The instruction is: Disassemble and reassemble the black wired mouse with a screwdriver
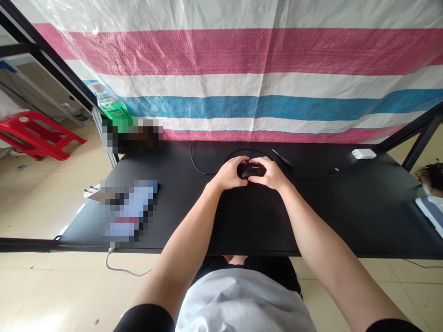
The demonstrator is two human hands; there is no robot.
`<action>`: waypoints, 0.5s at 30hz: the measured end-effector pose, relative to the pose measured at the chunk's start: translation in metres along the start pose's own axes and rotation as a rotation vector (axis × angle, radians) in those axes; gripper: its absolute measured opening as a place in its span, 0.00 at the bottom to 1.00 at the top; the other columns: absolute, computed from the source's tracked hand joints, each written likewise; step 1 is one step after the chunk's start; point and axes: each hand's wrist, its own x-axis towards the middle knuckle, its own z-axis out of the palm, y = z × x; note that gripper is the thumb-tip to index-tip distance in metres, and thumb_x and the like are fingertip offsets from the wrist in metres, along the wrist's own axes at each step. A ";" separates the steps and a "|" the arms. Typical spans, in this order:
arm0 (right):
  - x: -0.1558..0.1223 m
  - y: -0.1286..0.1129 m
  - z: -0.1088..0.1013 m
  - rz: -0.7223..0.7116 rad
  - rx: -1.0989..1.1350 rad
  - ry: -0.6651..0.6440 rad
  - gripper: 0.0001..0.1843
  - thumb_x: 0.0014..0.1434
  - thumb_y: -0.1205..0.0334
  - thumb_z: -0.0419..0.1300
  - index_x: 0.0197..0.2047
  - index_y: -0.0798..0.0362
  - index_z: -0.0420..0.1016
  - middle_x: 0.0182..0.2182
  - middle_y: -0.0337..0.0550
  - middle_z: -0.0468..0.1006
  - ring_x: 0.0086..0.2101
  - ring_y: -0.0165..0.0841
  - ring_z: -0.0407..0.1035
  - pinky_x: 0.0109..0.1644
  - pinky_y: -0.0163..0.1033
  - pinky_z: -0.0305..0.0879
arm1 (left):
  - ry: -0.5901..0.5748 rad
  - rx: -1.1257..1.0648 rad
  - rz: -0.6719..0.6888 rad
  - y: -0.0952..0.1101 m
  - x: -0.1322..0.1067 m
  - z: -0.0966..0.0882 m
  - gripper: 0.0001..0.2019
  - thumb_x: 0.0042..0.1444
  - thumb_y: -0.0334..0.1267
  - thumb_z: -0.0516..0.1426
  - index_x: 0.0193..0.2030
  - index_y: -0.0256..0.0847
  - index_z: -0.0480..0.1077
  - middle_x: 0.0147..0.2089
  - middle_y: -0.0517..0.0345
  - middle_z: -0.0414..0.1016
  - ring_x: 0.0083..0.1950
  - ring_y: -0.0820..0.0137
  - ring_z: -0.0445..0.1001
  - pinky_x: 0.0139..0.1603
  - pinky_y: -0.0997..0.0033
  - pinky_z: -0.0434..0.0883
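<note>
A black computer mouse (252, 169) lies near the middle of the black desk (311, 216), its thin black cable (204, 161) looping away to the left and behind. My left hand (229, 173) curls around the mouse's left side. My right hand (271, 173) wraps its right side, fingers bent over the top. Both hands grip the mouse together, and much of its body is hidden beneath the fingers.
A striped pink, white and blue tarp (263, 69) hangs behind the desk. A green bottle (114, 107) stands at the back left, a white adapter (363, 153) at the back right, a black pen-like tool (282, 158) behind the mouse. A red stool (38, 133) sits on the floor left.
</note>
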 end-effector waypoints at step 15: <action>0.000 -0.004 0.001 -0.042 -0.032 -0.041 0.28 0.41 0.62 0.72 0.49 0.49 0.79 0.44 0.47 0.78 0.47 0.43 0.72 0.51 0.50 0.71 | -0.084 0.134 0.028 0.002 -0.001 -0.001 0.42 0.37 0.35 0.63 0.64 0.38 0.60 0.58 0.44 0.72 0.60 0.54 0.70 0.63 0.53 0.66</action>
